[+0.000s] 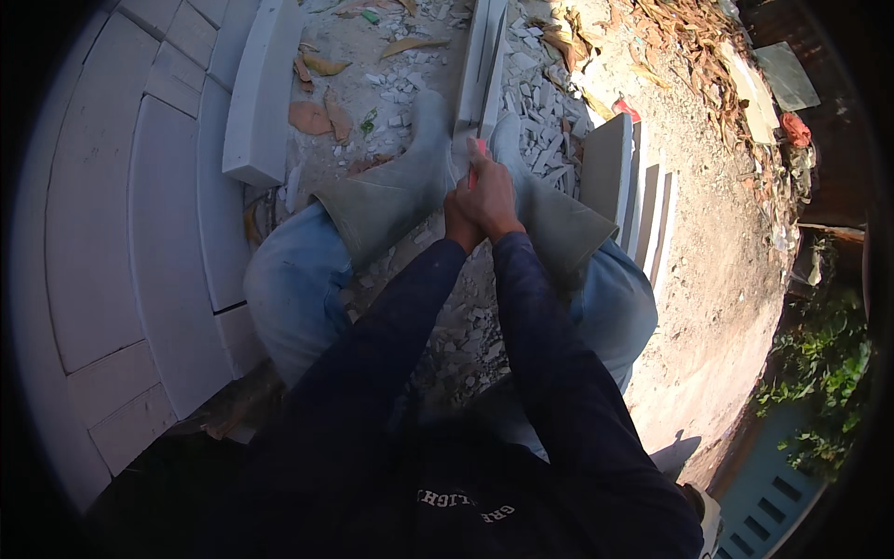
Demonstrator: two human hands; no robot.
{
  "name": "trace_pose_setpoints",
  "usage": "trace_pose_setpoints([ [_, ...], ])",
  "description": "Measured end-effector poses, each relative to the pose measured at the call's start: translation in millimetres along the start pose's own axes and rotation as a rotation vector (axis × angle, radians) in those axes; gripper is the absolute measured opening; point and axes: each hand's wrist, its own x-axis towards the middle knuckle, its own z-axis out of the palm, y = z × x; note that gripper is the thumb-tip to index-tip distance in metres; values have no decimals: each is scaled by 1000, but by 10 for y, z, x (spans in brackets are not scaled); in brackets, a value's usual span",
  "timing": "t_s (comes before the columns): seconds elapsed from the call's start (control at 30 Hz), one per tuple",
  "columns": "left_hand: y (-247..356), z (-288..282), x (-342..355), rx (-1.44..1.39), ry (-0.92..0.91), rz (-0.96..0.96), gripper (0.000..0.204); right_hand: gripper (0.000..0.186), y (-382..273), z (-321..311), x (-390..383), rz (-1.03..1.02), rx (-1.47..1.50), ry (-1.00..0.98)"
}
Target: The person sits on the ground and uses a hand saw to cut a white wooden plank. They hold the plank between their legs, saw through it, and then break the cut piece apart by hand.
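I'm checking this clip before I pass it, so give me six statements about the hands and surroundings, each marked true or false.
1. The right hand closes on a red object. True.
2. The hands are held wide apart. False: the left hand is right against the right hand.
3. Long pale strips reach ahead from between the boots. True.
4. The person's arms are bare. False: long dark sleeves cover them.
5. Pale chips litter the ground. True.
6. Green foliage fills the left edge. False: pale blocks do; foliage is lower right.
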Motion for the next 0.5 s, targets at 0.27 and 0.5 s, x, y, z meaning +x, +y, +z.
trace_pose_setpoints([
  [0.27, -101, -44, -1539, -102, 36, -165, 33, 69, 527, 927, -1391, -79, 279, 166],
  [0.5, -95, 85, -331, -61, -11, -30, 33, 66, 347, 402, -371, -131, 247, 208],
])
